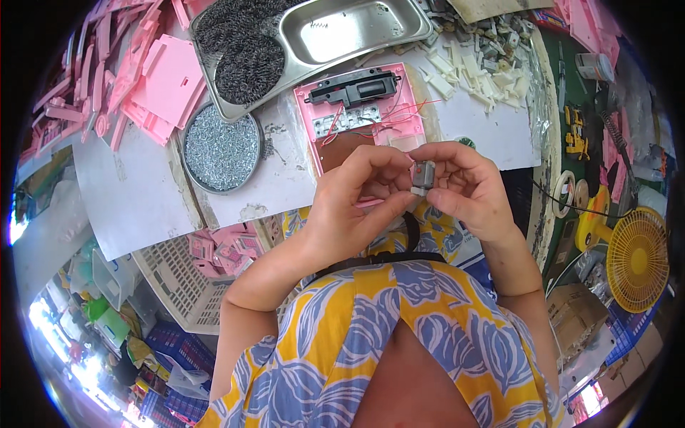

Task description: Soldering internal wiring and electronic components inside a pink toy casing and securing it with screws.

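My left hand (360, 189) and my right hand (467, 185) meet just in front of the work. Between their fingertips they pinch a small grey block-shaped part (424, 175), with a paler piece at its lower end. Red specks show on its face; its exact kind I cannot make out. Beyond my hands lies an open pink plastic casing (312, 134), partly covered by my left hand. It holds a long black plastic unit (354, 88), a silvery metal plate (347, 121), a brown panel (348, 151) and loose red wires (403, 114).
A round dish of small screws (222, 150) sits left of the casing. Behind it stands a metal tray (357, 32) with dark coiled springs (246, 60). Pink plastic parts (168, 78) pile up at far left, white pieces (492, 78) at far right. A yellow fan (637, 260) stands right.
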### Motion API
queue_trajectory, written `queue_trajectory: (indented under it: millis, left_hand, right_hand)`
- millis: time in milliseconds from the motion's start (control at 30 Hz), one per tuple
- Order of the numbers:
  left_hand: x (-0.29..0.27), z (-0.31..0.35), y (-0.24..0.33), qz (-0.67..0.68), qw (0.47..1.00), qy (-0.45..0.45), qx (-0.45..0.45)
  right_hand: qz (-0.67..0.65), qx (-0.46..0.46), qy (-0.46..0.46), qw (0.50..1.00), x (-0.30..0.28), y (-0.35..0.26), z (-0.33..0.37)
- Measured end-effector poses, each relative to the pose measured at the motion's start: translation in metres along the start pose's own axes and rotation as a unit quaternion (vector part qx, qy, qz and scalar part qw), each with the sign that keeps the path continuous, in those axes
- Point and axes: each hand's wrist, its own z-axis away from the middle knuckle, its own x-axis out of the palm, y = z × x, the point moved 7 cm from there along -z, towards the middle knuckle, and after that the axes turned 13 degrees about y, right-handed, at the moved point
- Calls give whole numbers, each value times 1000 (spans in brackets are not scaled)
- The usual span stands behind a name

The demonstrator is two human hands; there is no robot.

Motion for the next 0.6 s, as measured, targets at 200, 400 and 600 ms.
queue_trajectory:
  millis: [200, 400, 600]
  left_hand:
    - [-1, 2, -1, -25, 999, 29, 38]
    - [-2, 4, 28, -173, 929, 24, 325]
    - [-8, -3, 29, -104, 970, -7, 221]
  right_hand:
    - [404, -335, 6, 851, 10, -25, 17]
    - [330, -266, 1, 906, 7, -39, 4]
    - [360, -434, -27, 825, 20, -48, 13]
